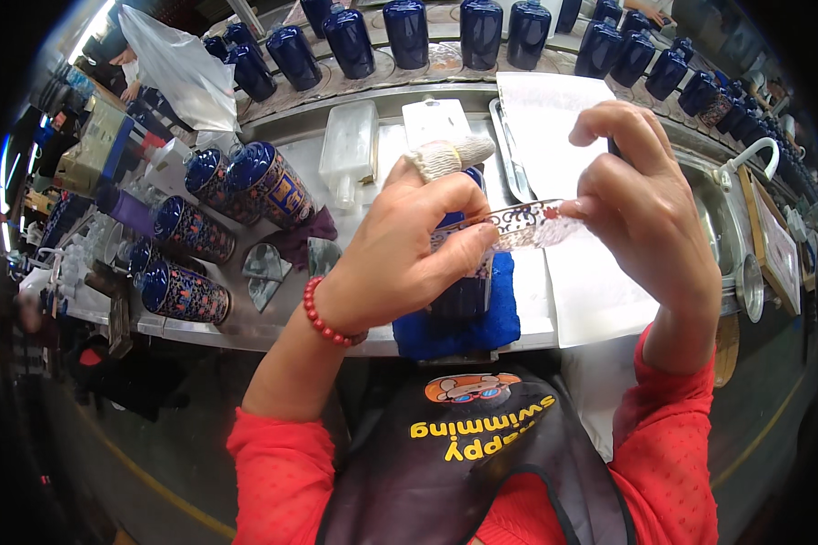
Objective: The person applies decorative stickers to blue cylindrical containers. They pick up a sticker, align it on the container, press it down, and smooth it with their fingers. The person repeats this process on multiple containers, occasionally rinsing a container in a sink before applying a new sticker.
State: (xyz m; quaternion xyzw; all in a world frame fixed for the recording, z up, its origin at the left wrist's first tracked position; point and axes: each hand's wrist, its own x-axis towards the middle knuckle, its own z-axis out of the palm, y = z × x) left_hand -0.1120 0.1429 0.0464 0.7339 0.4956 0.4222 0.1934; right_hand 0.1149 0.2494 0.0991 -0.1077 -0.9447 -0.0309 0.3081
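Observation:
Between my hands a thin patterned decal strip (525, 225), white and clear with blue and red ornament, is stretched sideways. My left hand (409, 245), with a red bead bracelet (325, 320) at the wrist, pinches its left end between thumb and finger. Thumb and finger of my right hand (641, 200) close on the right end. Beneath the strip a dark blue bottle (463, 298) rests on a folded blue towel (504, 322), largely covered by my left hand. A bundle of whitish knitted cloth (454, 158) with a yellow band shows just beyond the left hand's knuckles.
Several decorated blue bottles (186, 291) stand or lean at the left, by a purple cloth (304, 238) and curved clear scrapers (265, 272). White sheets (591, 295) cover the right side. Behind are a clear plastic box (348, 141) and plain blue bottles (406, 36) on a conveyor. A sink (718, 213) is right.

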